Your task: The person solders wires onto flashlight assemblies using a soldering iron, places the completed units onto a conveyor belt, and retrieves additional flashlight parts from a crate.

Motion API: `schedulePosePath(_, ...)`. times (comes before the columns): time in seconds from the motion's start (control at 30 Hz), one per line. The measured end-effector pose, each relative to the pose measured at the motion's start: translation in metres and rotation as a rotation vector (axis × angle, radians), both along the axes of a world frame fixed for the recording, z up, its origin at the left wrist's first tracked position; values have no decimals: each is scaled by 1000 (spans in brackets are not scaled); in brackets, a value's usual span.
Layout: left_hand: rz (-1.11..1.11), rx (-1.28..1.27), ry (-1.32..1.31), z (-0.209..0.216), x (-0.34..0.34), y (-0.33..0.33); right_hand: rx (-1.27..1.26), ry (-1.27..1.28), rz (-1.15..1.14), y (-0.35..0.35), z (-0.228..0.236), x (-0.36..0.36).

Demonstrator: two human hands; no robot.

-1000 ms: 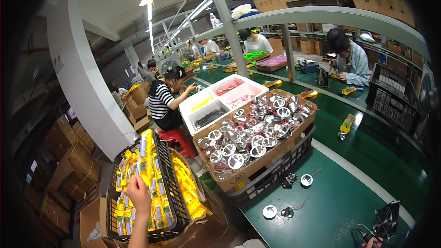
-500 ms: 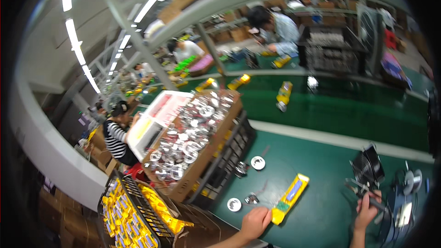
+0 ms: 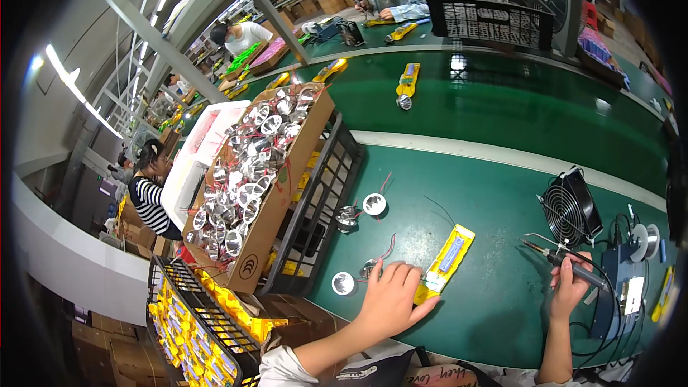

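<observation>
My left hand (image 3: 393, 297) lies palm down with its fingers apart at the near end of a yellow plastic casing (image 3: 453, 252). The casing carries a blue-purple strip, and its near end is partly behind my thumb and fingers. By my fingertips is a small silver lamp reflector (image 3: 369, 268) with red wires, partly hidden by the hand. A round white-rimmed reflector (image 3: 343, 284) stands just left of it. My right hand (image 3: 569, 288) is closed around a soldering iron (image 3: 579, 270), its tip pointing up and left, apart from the casing.
Two more reflectors, one round (image 3: 374, 204), lie farther back. At left stand a cardboard box (image 3: 287, 188) of reflectors and a black crate (image 3: 231, 320) of yellow casings. A black fan (image 3: 570, 208), solder spool (image 3: 645, 242) and soldering station (image 3: 622, 294) are at right. Co-workers sit beyond the green belt (image 3: 502, 107).
My left hand has opened from a closed grasp at the casing's near end, and its fingers now reach toward the wired reflector. My right hand still holds the soldering iron. The view has shifted.
</observation>
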State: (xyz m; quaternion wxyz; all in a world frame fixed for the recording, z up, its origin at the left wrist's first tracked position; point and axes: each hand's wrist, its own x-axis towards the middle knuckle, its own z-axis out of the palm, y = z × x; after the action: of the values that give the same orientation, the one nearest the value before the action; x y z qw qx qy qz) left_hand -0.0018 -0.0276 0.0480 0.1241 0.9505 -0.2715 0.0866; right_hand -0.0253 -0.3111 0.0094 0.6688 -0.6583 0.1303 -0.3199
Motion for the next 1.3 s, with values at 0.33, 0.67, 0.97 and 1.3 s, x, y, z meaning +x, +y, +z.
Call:
schedulePosePath(0.33,27,-194,329,-13,-9,5,-35,27,-32,-3,-8,0)
schedulePosePath(0.67,-56,-209,463,-2,-17,-10,-23,34,-24,-7,-13,0)
schedulePosePath(0.97,26,-140,438,-9,-21,-22,2,78,0,-13,-17,0)
schedulePosePath(1.3,182,-172,42,-25,-33,-30,38,61,-28,-14,-18,0)
